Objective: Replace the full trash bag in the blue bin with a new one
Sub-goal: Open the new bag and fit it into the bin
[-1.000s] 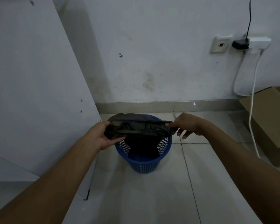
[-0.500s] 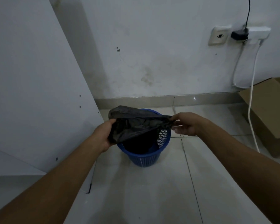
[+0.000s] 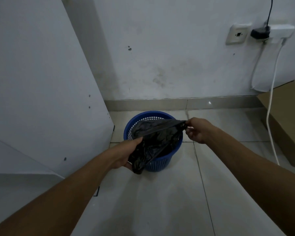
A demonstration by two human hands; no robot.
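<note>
A round blue mesh bin [image 3: 149, 116] stands on the tiled floor near the wall. A black trash bag [image 3: 153, 142] is stretched over and into it. My left hand [image 3: 126, 153] grips the bag's near edge at the bin's front left, where crumpled plastic hangs outside the rim. My right hand [image 3: 197, 129] pinches the bag's other edge at the bin's right rim. The far left of the rim and its mesh wall are uncovered. The bin's bottom is hidden by the bag.
A white cabinet panel [image 3: 41, 82] rises close on the left. A cardboard box [image 3: 286, 126] sits at the right, with a white cable [image 3: 271, 116] hanging from a wall socket [image 3: 238, 34] to the floor beside it.
My left hand has drawn the bag's near edge toward me and down over the bin's front. The bag no longer covers the far rim. My right hand keeps its hold at the right.
</note>
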